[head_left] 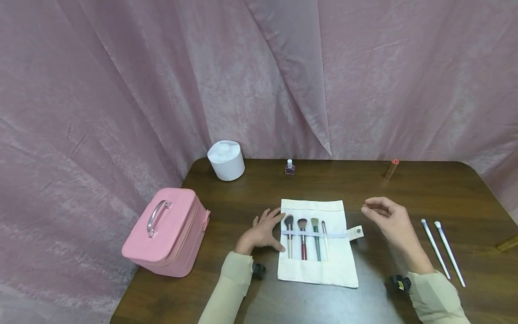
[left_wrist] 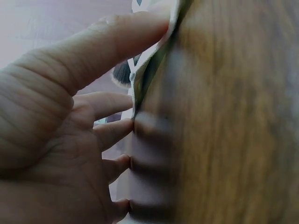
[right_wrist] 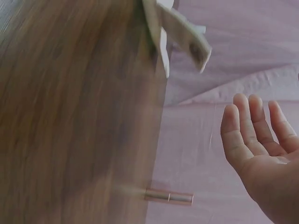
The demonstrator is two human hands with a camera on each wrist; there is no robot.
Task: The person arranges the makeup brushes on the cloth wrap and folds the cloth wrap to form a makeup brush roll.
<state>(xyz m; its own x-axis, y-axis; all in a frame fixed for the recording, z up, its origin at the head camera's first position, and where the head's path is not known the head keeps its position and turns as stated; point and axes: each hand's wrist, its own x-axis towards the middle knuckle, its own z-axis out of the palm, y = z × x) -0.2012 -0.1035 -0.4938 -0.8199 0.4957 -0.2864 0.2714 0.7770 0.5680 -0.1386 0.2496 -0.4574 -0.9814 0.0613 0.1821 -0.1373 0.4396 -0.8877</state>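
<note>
A white cloth brush roll point(head_left: 319, 273) lies spread flat on the table, with several makeup brushes point(head_left: 302, 234) held upright under its elastic band. My left hand point(head_left: 261, 231) rests at the roll's left edge with its fingers spread. In the left wrist view the thumb point(left_wrist: 126, 39) presses on the cloth edge, and the other fingertips touch the table. My right hand point(head_left: 388, 220) hovers right of the roll, fingers loosely bent and holding nothing. Nearest to it is the roll's snap tab point(head_left: 355, 232), sticking out to the right.
Two white-handled brushes point(head_left: 449, 252) lie on the right. A pink case point(head_left: 166, 234) stands at the left. Along the back are a white round container point(head_left: 227, 162), a small nail polish bottle point(head_left: 289, 168) and a lipstick tube point(head_left: 390, 169). A gold object point(head_left: 507, 243) shows at the right edge.
</note>
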